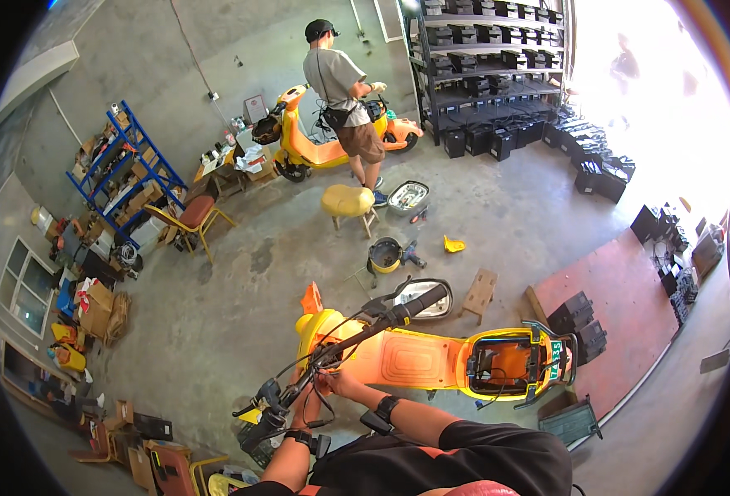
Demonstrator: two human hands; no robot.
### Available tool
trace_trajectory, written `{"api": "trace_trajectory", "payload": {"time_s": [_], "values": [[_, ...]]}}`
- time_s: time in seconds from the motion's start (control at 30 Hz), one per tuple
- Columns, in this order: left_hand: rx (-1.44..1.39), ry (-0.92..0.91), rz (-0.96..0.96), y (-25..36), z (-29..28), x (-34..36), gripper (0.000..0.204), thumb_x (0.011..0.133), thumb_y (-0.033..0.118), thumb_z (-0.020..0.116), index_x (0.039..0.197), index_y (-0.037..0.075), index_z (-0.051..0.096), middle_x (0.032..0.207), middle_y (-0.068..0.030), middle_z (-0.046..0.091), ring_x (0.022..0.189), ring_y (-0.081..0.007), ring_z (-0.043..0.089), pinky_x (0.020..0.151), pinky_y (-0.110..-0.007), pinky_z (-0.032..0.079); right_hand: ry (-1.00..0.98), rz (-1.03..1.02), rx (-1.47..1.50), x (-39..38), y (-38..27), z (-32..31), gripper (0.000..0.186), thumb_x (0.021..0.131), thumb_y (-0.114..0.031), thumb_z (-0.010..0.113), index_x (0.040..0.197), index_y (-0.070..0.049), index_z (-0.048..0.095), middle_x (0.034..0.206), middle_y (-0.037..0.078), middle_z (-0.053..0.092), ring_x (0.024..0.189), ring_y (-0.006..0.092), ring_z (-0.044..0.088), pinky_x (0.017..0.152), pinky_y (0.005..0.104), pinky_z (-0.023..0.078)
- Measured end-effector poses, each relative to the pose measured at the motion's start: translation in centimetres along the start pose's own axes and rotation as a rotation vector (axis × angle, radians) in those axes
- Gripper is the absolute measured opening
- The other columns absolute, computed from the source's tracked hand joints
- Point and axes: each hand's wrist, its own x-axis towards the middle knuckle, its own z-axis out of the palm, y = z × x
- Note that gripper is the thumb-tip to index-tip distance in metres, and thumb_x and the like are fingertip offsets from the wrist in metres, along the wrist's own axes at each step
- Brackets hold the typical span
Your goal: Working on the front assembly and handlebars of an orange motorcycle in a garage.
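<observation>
Yellow-orange scooter (410, 361) stands on the concrete floor (249, 306) right in front of the wearer, front end to the left, tail to the right. Both hands are in at the steering column, under the handlebar (381, 322), among loose black cables (325, 420). Left hand (305, 398) sits at the column, just beside the right hand (337, 383). Right has fingers bent in toward the column. Finger opening and grip: can't tell for either, too small and partly behind cables. Under-seat compartment (510, 361) is uncovered, wiring visible inside. Beyond the scooter: headlight-like shell (423, 299), wooden stool (479, 296), round tub (386, 255) with a drill (415, 255) just beside it. Further back, a co-worker (332, 78) stands at a second yellow-orange scooter (319, 155). Rack (497, 87) behind carries rows of black boxes (464, 62).
</observation>
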Motion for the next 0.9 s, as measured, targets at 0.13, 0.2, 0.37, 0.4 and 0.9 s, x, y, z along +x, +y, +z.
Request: {"api": "trace_trajectory", "payload": {"time_s": [0.13,0.2,0.37,0.4,0.9], "values": [[-0.384,-0.042,-0.078,-7.2,-0.2,3.0,0.025,0.087,0.022,0.063,0.098,0.000,0.059,0.084,-0.0043,0.062,0.080,-0.0158,0.061,0.071,-0.028,0.049,0.009,-0.189,0.028,0.2,0.5,-1.2,0.018,0.095,-0.017,0.055,0.098,-0.001,0.062,0.078,0.008,0.064,0.074,0.0212,0.062,0.066,0.0361,0.049],[-0.293,-0.017,0.040,-7.3,-1.1,2.0,0.024,0.087,0.021,0.063,0.099,0.000,0.059,0.086,-0.0046,0.062,0.081,-0.0138,0.060,0.072,-0.026,0.049,-0.024,-0.184,-0.165,-2.2,-2.9,-0.5,0.019,0.096,-0.019,0.055,0.099,-0.001,0.062,0.077,0.009,0.064,0.073,0.0223,0.061,0.066,0.0364,0.049],[-0.547,-0.075,0.080,-2.7,0.4,0.9,0.022,0.089,0.018,0.062,0.101,0.000,0.058,0.095,-0.0042,0.061,0.087,-0.0105,0.056,0.076,-0.026,0.047,0.141,-0.387,-0.635,-2.8,-3.0,-1.0,0.026,0.095,-0.026,0.051,0.100,-0.004,0.064,0.084,0.017,0.066,0.077,0.0345,0.063,0.068,0.0420,0.050],[-0.544,-0.076,0.078,-2.6,0.5,1.2,0.022,0.089,0.018,0.062,0.101,0.000,0.058,0.095,-0.0042,0.061,0.087,-0.0105,0.056,0.076,-0.026,0.047,0.141,-0.385,-0.632,-2.6,-2.7,-1.2,0.026,0.095,-0.026,0.051,0.100,-0.004,0.064,0.084,0.017,0.066,0.077,0.0345,0.063,0.068,0.0420,0.050],[-0.010,-0.134,0.158,-1.8,-0.4,2.5,0.031,0.093,0.026,0.055,0.105,-0.002,0.060,0.095,-0.0102,0.064,0.085,-0.0187,0.059,0.073,-0.030,0.046,0.079,-0.415,-0.993,-3.9,-5.5,-2.5,0.020,0.096,-0.024,0.045,0.103,-0.018,0.064,0.083,0.013,0.067,0.074,0.0334,0.065,0.059,0.0434,0.050]]}}
